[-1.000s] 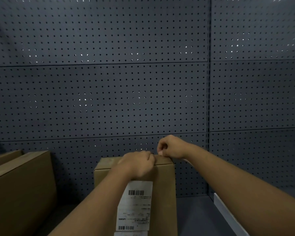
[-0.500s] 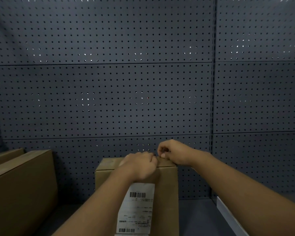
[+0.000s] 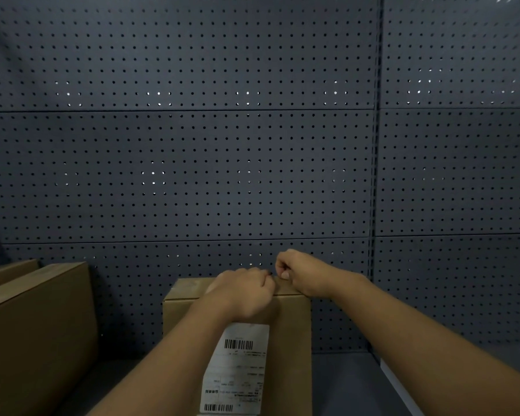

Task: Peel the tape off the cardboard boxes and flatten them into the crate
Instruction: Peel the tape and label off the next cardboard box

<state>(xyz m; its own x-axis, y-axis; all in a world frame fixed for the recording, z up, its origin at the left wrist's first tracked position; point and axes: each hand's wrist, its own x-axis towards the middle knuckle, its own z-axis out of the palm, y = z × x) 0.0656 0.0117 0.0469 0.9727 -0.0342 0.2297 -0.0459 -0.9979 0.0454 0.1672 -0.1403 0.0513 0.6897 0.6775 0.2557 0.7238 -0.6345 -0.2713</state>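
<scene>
A brown cardboard box [image 3: 180, 316] stands upright at the bottom centre, with a white shipping label [image 3: 237, 367] on its near face. My left hand [image 3: 243, 292] rests on the box's top front edge with its fingers curled over it. My right hand [image 3: 300, 273] sits at the top right edge, thumb and fingers pinched together on the box top; the tape itself is too thin and dim to make out. The two hands almost touch. No crate is in view.
A second, larger cardboard box [image 3: 33, 325] stands at the left, with another box edge [image 3: 6, 271] behind it. A dark pegboard wall [image 3: 192, 160] closes off the back. A pale strip [image 3: 400, 388] runs along the shelf floor at the lower right.
Both hands stay on the box top, with only small shifts; the view has drifted slightly. The right hand keeps its pinch at the top edge.
</scene>
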